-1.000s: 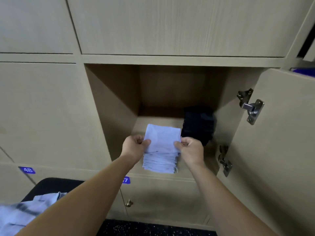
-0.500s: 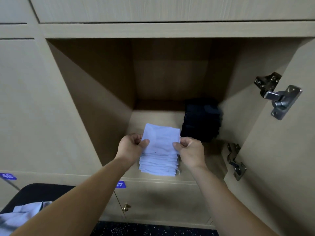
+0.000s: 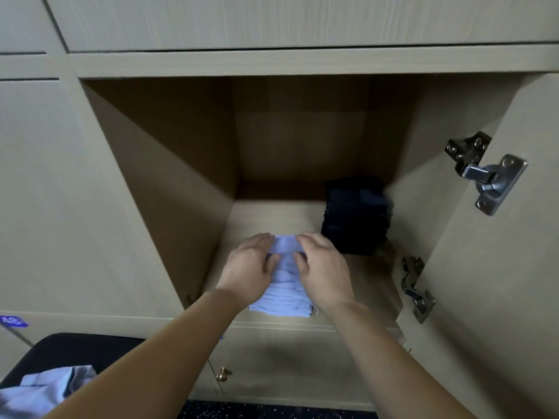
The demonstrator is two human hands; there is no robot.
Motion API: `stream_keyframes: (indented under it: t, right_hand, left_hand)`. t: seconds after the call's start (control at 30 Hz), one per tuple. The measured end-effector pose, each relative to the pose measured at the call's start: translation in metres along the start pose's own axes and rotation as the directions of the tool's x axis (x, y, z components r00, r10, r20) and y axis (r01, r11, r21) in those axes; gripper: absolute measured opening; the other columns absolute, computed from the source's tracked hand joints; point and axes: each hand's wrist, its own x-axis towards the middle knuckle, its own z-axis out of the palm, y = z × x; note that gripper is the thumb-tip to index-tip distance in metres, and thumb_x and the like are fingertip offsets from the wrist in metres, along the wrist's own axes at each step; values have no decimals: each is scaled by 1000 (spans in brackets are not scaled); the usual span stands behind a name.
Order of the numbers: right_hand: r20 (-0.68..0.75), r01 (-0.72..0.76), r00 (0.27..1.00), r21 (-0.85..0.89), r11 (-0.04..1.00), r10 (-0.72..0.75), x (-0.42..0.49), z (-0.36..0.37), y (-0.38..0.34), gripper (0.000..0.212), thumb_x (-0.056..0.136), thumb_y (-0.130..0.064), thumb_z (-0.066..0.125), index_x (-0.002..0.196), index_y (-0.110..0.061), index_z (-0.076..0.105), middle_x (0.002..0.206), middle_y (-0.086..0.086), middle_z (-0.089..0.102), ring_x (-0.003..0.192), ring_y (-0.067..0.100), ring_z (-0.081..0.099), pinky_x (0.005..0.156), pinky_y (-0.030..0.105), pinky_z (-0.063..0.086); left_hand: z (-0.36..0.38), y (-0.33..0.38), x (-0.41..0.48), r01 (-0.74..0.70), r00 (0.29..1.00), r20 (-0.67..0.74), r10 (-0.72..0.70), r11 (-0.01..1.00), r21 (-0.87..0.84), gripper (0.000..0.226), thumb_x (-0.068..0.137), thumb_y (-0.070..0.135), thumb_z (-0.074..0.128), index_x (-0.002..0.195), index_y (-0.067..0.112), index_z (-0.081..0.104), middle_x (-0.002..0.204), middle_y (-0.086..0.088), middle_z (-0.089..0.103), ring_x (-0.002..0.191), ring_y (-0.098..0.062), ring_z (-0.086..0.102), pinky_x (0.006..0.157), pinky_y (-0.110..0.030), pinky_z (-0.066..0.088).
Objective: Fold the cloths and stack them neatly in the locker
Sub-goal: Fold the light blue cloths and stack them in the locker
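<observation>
Pressing down on the pale stack (image 3: pixel 282 302) at lower centre of the locker (image 3: pixel 169 182), left hand (image 3: pixel 249 269) and right hand (image 3: pixel 322 272) flat, fingers straight, gripping nothing, dark stack (image 3: pixel 355 219) at right.

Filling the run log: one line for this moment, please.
phase: stacking | left hand: open, on light blue stack | right hand: open, on it | dark stack: right rear | locker door: open
</observation>
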Motion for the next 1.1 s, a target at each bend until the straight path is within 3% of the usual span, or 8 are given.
stream_keyframes:
  t: [0.1,0.17,0.33,0.43,0.6,0.7,0.9,1.1]
  right_hand:
    - [267,59,963,-128,990,-23,1,12,4,55,104,-33,33,152,-7,20,161,8,13,149,17,7,118,24,0]
    - [359,9,932,-154,988,48,-2,19,12,60,106,-36,25,154,-8,5,162,7,-3,149,15,-6,117,25,-7]
    - [335,-42,941,-42,998,54,-8,39,25,61,105,-37,23,154,-12,-4,161,1,-13,147,9,-14,114,20,-13]
    - [297,-44,954,7,999,40,-12,48,30,60,105,-37,24,154,-15,-3,161,-3,-13,143,1,-17,112,16,-15]
    - [282,-46,959,28,999,36,-14,50,31,60,105,-37,24,154,-16,-2,161,-6,-13,140,-3,-18,112,16,-15]
    - [316,-58,947,-3,998,56,-13,45,28,60,105,-39,23,155,-16,0,162,-4,-11,146,5,-14,114,18,-13]
    - [195,-13,980,-196,981,52,-12,7,8,53,104,-41,29,150,-15,30,159,2,23,147,16,15,117,24,8]
    - [139,-15,989,-193,981,42,-36,-30,-35,50,102,-34,35,149,-16,33,155,-2,33,143,15,25,111,25,23]
  left_hand:
    - [9,2,3,-77,973,229,35,981,177,57,105,36,30,155,11,16,163,-4,12,151,-13,6,121,-28,9]
    - [17,-6,3,-106,949,315,19,959,263,60,106,40,22,156,11,4,164,-3,0,150,-11,-5,122,-29,-1]
    - [32,-35,3,-171,947,310,80,945,278,108,70,80,-18,155,15,-6,163,1,-11,144,-2,-19,117,-22,-13]
    - [41,-47,3,-157,958,270,99,966,203,124,55,84,-34,155,17,-5,163,3,-10,142,0,-20,118,-21,-12]
    - [40,-48,4,-128,956,281,85,982,141,126,55,87,-28,155,17,-3,162,5,-10,145,-1,-17,120,-23,-9]
    - [33,-42,2,-131,954,289,82,979,154,104,73,76,-9,156,15,0,164,1,-6,148,-6,-11,120,-22,-8]
    - [-11,-27,-25,-136,981,165,106,974,184,98,78,68,-2,154,11,23,162,-7,16,151,-16,11,121,-24,5]
    - [-69,-20,-75,-37,995,101,11,967,251,83,88,66,18,152,15,30,160,-9,26,147,-24,24,120,-31,20]
